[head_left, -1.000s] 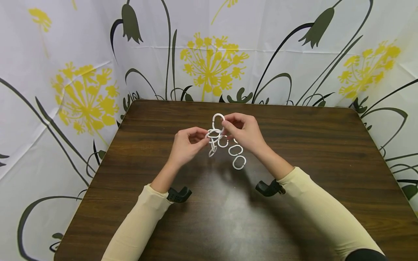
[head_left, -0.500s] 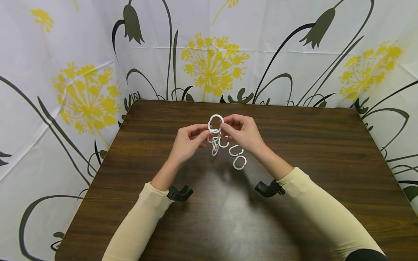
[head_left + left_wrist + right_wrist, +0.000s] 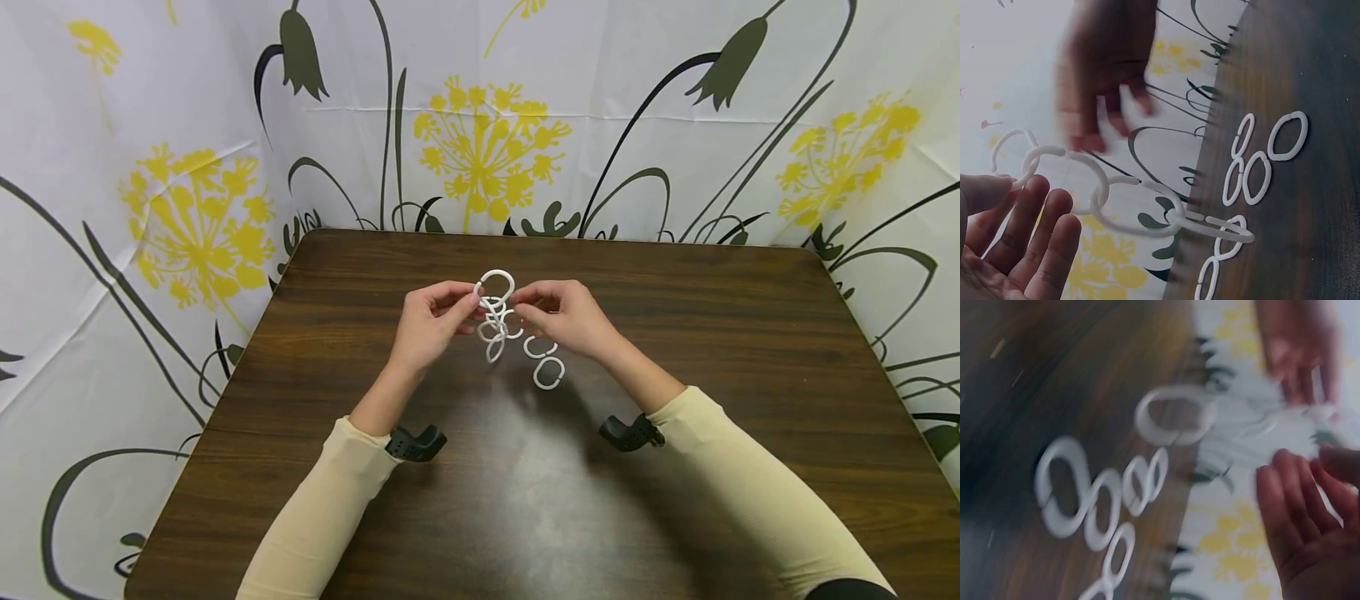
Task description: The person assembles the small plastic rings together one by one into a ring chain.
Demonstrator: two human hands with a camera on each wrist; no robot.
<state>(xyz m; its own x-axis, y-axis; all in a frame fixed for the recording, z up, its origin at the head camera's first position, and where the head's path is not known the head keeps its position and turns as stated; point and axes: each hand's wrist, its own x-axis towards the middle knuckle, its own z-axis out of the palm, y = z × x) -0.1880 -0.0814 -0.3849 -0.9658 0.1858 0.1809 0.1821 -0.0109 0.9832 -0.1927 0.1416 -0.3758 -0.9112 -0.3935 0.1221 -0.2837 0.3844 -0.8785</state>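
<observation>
White C-shaped plastic rings, linked into a short chain (image 3: 1138, 231), hang from my left hand (image 3: 429, 327). Thumb and forefinger of that hand pinch the top ring (image 3: 498, 272), whose curve stands up above the fingers; the other fingers spread loosely below, as the left wrist view shows. Just to the right of the chain is my right hand (image 3: 572, 321), bent-fingered and blurred in the left wrist view, with nothing between its fingers there. Under the hands, several loose rings (image 3: 550, 388) lie on the table, some partly covered by the chain and right hand in the head view.
The dark wood-grain table (image 3: 712, 350) has its far edge beyond the hands. Behind it hangs a white curtain (image 3: 615, 50) with yellow and grey-green flowers. Each wrist wears a black camera mount, the left one (image 3: 416, 445) above the tabletop.
My right hand has let go of the top ring and drawn slightly right and down. My left hand's pinch has moved to the top ring, and the chain now hangs from it.
</observation>
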